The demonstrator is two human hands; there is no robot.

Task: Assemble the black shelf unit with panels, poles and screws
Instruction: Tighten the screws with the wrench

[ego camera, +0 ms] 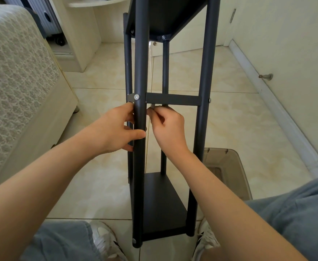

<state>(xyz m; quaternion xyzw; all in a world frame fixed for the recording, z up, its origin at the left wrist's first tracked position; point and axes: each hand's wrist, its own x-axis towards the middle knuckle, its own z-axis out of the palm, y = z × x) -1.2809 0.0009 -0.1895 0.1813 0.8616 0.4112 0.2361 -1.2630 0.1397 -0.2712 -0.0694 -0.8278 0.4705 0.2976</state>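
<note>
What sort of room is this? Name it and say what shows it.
Probably a bedroom in a home: a bed with a patterned cover on the left, a wheeled suitcase beyond it, and a glossy tiled floor.

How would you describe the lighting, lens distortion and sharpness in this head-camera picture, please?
Head view: soft, even light, with no hard shadows and no harsh glare on the tiled floor. Head view: wide-angle distortion bows the baseboard along the right wall. Head view: the left hand gripping the front pole and the right hand pinching a small metal piece look sharp.
</note>
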